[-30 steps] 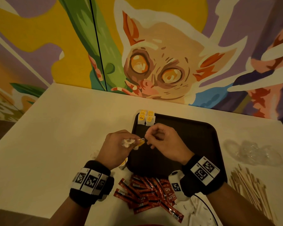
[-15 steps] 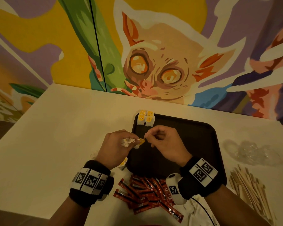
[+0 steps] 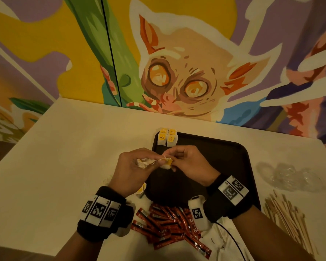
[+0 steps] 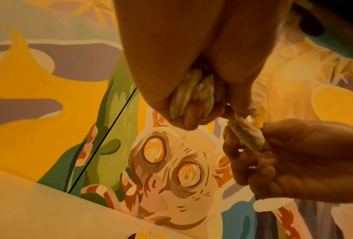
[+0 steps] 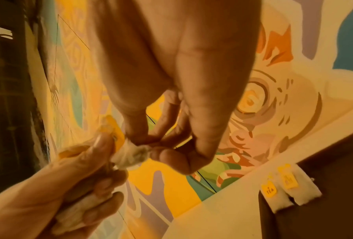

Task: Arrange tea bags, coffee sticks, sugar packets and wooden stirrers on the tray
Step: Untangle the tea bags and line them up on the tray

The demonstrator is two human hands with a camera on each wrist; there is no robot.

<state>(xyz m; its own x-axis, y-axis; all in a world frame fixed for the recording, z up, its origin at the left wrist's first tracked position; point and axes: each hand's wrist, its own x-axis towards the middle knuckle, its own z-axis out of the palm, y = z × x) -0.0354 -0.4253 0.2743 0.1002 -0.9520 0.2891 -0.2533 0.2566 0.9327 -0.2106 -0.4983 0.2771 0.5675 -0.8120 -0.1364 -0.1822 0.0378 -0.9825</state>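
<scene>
Between the fingertips of the right hand [image 3: 184, 161], curled in a pinch, sits one tea bag [image 5: 132, 154] with its yellow tag [image 3: 168, 162]. The left hand [image 3: 132, 170] grips a crumpled bunch of further bags [image 3: 144, 162], fingers closed round it. Both hands hover over the tray [image 3: 224, 159]. Separate gently: strings appear tangled, so hold the bunch firm, draw the single bag free, then lay it beside the two placed bags [image 3: 167, 138] at the tray's far-left corner.

Flat rectangular plastic tray [image 3: 224, 157]: dark brown, plain; two paper tea bags [image 3: 167, 138]: white, yellow tags; foil coffee sticks [image 3: 169, 225]: red, white lettering; thin wooden stirrers [image 3: 288, 219]: pale tan; tabletop [image 3: 64, 166]: cream; wall mural [image 3: 177, 72]: yellow, purple, green.
</scene>
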